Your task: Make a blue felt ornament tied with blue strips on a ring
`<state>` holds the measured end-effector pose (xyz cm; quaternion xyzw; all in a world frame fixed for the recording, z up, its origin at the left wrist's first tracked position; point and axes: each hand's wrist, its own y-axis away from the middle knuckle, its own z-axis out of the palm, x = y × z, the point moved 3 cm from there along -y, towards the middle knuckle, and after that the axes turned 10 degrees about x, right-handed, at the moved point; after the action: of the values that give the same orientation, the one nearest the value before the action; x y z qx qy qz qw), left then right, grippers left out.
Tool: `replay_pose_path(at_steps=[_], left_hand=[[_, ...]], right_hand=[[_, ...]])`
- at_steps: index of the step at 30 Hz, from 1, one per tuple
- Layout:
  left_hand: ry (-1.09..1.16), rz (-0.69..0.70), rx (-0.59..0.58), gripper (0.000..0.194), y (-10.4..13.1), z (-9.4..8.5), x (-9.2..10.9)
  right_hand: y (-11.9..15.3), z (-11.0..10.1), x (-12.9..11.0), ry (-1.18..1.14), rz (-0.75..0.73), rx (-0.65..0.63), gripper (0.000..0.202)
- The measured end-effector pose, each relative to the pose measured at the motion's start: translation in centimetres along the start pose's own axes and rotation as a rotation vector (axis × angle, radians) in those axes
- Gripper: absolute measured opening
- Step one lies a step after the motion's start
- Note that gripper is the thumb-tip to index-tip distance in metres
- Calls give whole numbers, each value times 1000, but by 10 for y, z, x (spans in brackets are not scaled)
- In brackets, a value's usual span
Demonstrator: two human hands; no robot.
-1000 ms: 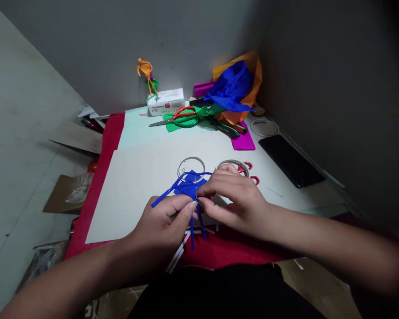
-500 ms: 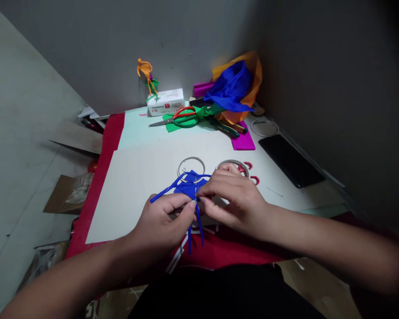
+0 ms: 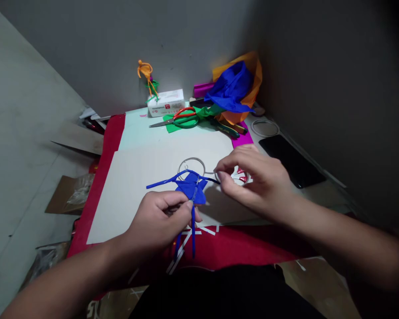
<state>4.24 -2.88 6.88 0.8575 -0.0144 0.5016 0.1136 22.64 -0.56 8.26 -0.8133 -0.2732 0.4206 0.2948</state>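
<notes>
A small blue crepe-paper figure [image 3: 185, 191] with thin wrapped limbs hangs over the front of a white board [image 3: 126, 195]. My left hand [image 3: 168, 212] pinches it at the waist between thumb and finger, and its two legs dangle below. To its right, my right hand [image 3: 252, 177] is closed in a pinch where the tip of the figure's right-side arm meets the thumb. Whether a thin wire is also in that pinch I cannot tell. Behind the figure lies a wire ring [image 3: 203, 163]. Another ring with red pieces [image 3: 242, 178] is partly covered by my right hand.
Scissors [image 3: 186, 118], pliers [image 3: 226, 127] and crumpled blue paper [image 3: 231, 88] lie at the back. An orange and green figure [image 3: 146, 71] is on a white box [image 3: 166, 102]. A black phone [image 3: 291, 159] lies right, white strips [image 3: 182, 248] on red cloth [image 3: 229, 243].
My right hand has moved from the figure's middle out to the right, near the arm's tip. The left hand keeps its pinch, and the figure has turned slightly.
</notes>
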Motion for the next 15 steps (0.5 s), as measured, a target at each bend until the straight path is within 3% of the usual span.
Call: replay_pose_path(at_steps=[3, 8, 11, 13, 15], left_hand=[[49, -36, -6, 24, 0, -3, 0], [122, -113, -26, 27, -1, -5, -2], [163, -118, -32, 28, 0, -5, -3], [175, -120, -20, 27, 1, -6, -3], [165, -74, 2, 27, 1, -6, -3]], right_hand=[[-3, -7, 4, -40, 22, -7, 15], [-3, -5, 4, -123, -138, -200, 12], [-1, -4, 1, -177, -178, -173, 21], [0, -4, 1, -242, -110, -88, 21], [2, -3, 6, -308, 71, -28, 21]])
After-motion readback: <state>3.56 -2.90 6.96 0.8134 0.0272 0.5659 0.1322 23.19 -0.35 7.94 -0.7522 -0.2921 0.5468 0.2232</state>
